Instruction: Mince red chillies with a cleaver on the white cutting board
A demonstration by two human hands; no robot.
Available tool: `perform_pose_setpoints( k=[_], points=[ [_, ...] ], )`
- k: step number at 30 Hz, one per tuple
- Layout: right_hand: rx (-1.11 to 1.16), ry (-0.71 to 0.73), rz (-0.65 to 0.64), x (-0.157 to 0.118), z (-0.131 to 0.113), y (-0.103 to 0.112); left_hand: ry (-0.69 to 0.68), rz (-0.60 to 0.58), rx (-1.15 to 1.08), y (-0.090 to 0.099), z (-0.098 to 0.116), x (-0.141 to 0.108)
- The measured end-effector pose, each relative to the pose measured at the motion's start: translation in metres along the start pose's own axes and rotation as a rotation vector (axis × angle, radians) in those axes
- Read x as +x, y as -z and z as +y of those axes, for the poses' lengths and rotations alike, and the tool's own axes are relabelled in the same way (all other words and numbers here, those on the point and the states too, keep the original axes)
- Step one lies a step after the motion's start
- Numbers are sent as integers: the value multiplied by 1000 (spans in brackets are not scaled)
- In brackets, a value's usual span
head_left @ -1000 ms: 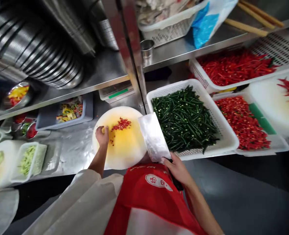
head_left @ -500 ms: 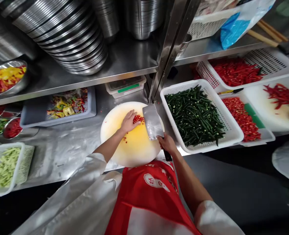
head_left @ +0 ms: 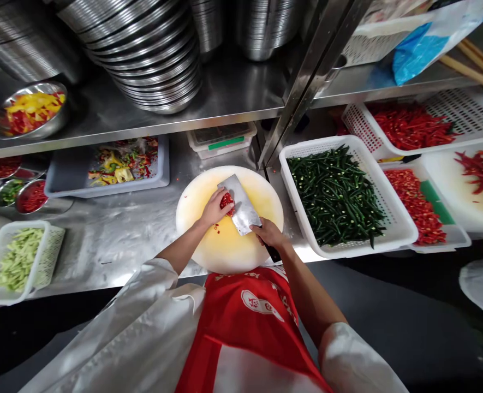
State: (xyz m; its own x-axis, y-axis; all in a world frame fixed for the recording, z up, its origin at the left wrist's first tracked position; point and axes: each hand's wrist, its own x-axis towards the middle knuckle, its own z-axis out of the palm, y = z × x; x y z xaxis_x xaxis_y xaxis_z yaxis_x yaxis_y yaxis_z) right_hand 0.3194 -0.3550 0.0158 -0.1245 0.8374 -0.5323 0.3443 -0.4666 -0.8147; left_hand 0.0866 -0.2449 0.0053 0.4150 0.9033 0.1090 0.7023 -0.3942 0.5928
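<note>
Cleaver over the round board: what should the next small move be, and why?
Probably nudge the chopped red chili onto the cleaver with the left hand: that hand cups the pile right beside the cleaver, which the right hand holds by its handle over the round board.

The s/s counter (head_left: pixel 114 234) is taken up, L to R, by a wht perf. bkt (head_left: pixel 48 256) w/ pale green veg, small metal bowls (head_left: pixel 57 206), a grey tray (head_left: pixel 106 191) w/ veg scraps, a lidded box (head_left: pixel 225 143) at the back, a round chopping board (head_left: pixel 220 256), a big bkt (head_left: pixel 327 251) of green chillies & a tub (head_left: pixel 459 241) of cut red chillies. By the shelf (head_left: pixel 241 115) above, stacked bowls (head_left: pixel 159 63) & a mixed-pepper bowl (head_left: pixel 55 121) are carried, w/ a wht crate (head_left: pixel 372 48) held R of the upright.
</note>
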Motion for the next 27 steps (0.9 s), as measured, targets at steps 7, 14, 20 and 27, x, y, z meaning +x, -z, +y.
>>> perform_pose_setpoints(
  k=[7,14,20,27],
  points=[
    [-33,19,-49,-10,3,0,395,301,237,37,-47,-32],
    [-33,20,-49,-8,3,-1,144,23,217,12,-31,-28],
    [-35,6,-39,-12,1,-8,46,-1,162,-9,-4,-27],
    [-68,-52,-6,-32,4,-42,199,196,137,-29,23,-63]
  ],
)
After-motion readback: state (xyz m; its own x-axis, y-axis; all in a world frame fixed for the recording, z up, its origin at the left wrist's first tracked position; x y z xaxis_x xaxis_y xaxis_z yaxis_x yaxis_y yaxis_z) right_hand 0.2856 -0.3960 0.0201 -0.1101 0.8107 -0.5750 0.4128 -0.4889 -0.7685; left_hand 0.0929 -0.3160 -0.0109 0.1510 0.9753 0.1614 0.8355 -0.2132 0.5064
